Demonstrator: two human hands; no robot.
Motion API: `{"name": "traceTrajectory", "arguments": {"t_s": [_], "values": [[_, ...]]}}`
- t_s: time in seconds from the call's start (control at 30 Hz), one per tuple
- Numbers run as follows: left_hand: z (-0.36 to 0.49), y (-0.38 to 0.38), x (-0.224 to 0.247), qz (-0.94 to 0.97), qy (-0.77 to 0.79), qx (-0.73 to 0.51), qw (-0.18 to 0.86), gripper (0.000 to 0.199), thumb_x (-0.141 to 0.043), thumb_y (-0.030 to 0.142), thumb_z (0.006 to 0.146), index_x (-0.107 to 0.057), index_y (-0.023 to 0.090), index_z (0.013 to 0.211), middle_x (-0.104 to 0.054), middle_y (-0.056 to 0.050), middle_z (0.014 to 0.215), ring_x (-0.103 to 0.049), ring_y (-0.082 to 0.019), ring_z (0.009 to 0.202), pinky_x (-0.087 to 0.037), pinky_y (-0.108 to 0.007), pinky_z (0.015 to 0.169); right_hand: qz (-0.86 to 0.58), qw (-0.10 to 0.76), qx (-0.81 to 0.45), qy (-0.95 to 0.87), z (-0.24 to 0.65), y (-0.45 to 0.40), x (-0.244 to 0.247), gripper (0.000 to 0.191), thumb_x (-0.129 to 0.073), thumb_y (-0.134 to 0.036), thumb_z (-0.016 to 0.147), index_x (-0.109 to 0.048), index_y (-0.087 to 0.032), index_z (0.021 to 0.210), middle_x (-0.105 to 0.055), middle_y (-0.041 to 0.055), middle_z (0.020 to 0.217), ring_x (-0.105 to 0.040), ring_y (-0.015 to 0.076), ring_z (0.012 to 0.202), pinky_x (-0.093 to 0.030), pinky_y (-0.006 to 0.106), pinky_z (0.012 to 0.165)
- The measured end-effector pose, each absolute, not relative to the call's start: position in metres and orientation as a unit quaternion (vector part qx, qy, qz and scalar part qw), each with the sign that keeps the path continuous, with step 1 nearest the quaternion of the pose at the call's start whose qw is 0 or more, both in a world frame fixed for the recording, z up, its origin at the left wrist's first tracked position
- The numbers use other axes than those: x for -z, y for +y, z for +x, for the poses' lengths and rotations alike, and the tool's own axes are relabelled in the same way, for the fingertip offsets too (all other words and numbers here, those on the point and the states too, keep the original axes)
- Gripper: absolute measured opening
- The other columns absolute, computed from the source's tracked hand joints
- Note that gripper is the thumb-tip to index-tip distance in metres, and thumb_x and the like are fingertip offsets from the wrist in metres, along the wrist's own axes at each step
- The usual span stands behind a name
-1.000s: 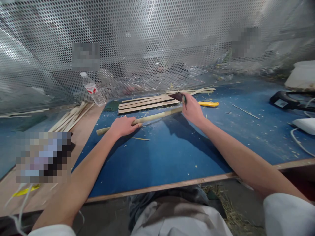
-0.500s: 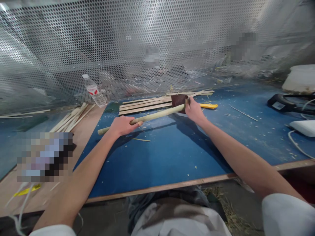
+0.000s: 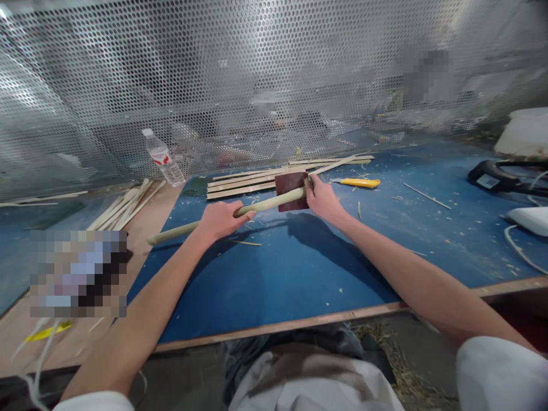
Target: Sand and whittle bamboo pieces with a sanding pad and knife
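A pale, peeled wooden stick (image 3: 274, 201) slants across the middle of the head view, raised over the blue table top. My left hand (image 3: 219, 220) is closed around its middle, and the stick's far end sticks out to the left past the wrist. At the stick's right end my right hand (image 3: 320, 197) is closed on a dark reddish-brown square of sandpaper (image 3: 286, 184), pressed against the stick. The right fingers partly hide that end. Behind the hands lie several flat wooden strips (image 3: 244, 187), and a yellow utility knife (image 3: 359, 182) rests just right of my right hand.
A water bottle (image 3: 165, 158) stands tilted by the perforated metal screen (image 3: 205, 74). More thin strips (image 3: 128, 205) and a blurred-out device lie at the left. A black curved object (image 3: 492, 178), a white device (image 3: 531, 220) with a cable and a whitish container (image 3: 522, 134) are at the right.
My right hand and the sandpaper have shifted left, and the stick has slid left, its left end reaching farther out. My left hand has moved slightly right. More of the knife shows.
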State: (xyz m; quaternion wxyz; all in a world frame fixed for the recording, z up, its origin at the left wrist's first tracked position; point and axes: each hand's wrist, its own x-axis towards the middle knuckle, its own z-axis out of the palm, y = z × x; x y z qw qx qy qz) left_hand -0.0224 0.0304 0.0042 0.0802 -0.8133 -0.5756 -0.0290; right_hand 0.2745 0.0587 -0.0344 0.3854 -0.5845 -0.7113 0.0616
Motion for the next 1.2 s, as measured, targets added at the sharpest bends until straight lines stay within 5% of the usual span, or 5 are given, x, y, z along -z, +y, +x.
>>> {"name": "traceTrajectory", "arguments": {"t_s": [0.47, 0.67, 0.93, 1.2], "values": [[-0.009, 0.026, 0.001, -0.829, -0.541, -0.068, 0.128, 0.068, -0.022, 0.07, 0.099, -0.064, 0.018, 0.114, -0.076, -0.015, 0.092, -0.073, -0.033, 0.09, -0.047, -0.034, 0.071, -0.604, 0.36, -0.038, -0.71, 0.291, 0.068, 0.039, 0.033, -0.03, -0.038, 0.103, -0.056, -0.018, 0.109, -0.069, 0.0144, 0.08, -0.062, 0.0274, 0.072, -0.042, 0.035, 0.068], [-0.003, 0.026, 0.003, -0.821, -0.551, -0.085, 0.119, 0.069, -0.02, 0.067, 0.1, -0.062, 0.015, 0.117, -0.076, -0.016, 0.093, -0.073, -0.034, 0.092, -0.051, -0.036, 0.074, -0.517, 0.419, 0.041, -0.745, 0.3, 0.064, 0.03, 0.039, -0.03, -0.027, 0.1, -0.052, -0.013, 0.129, -0.065, 0.0228, 0.122, -0.06, 0.0319, 0.114, -0.046, 0.045, 0.096], [0.002, 0.026, 0.008, -0.816, -0.563, -0.098, 0.087, 0.071, -0.02, 0.065, 0.1, -0.067, 0.015, 0.116, -0.076, -0.02, 0.099, -0.073, -0.035, 0.096, -0.053, -0.042, 0.081, -0.446, 0.214, 0.015, -0.869, 0.273, 0.052, 0.054, 0.044, -0.039, -0.021, 0.097, -0.053, -0.012, 0.137, -0.062, 0.0211, 0.134, -0.057, 0.03, 0.126, -0.046, 0.046, 0.106], [0.006, 0.024, 0.008, -0.81, -0.574, -0.109, 0.059, 0.071, -0.021, 0.064, 0.099, -0.069, 0.014, 0.117, -0.076, -0.021, 0.103, -0.072, -0.037, 0.101, -0.053, -0.044, 0.084, -0.378, 0.211, 0.013, -0.901, 0.256, 0.05, 0.077, 0.057, -0.039, -0.024, 0.096, -0.04, -0.006, 0.15, -0.048, 0.024, 0.152, -0.04, 0.0326, 0.146, -0.035, 0.056, 0.119]]}}
